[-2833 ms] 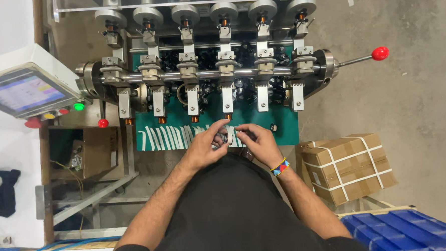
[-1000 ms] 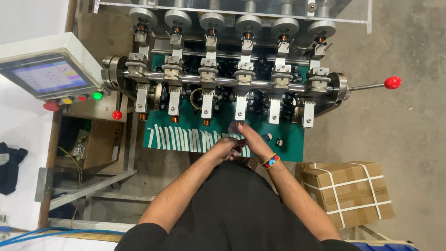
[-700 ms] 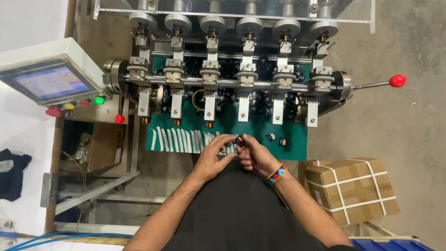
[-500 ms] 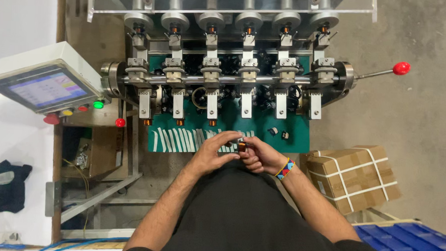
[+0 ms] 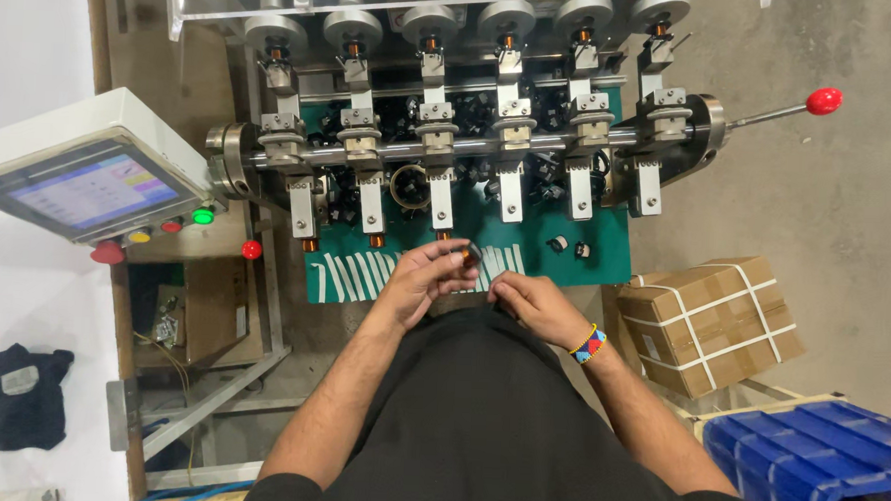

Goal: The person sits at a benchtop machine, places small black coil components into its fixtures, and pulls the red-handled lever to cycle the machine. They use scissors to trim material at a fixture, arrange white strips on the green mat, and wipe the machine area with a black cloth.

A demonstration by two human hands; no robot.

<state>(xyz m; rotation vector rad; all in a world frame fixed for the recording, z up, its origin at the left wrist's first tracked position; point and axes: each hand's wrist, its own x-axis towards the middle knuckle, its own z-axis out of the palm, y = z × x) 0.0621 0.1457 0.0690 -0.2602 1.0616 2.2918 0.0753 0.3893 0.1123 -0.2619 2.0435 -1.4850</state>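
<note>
Over the green mat [image 5: 555,270], the left hand [image 5: 422,278] pinches a small dark coil part [image 5: 469,254] at its fingertips. At four o'clock from it, the right hand [image 5: 529,302] rests loosely curled, apart, holding nothing visible.

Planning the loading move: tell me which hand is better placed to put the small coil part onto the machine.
Left, probably. The left hand already holds the small coil part just below the winding machine's spindles; the right hand sits lower, against the black shirt.
</note>
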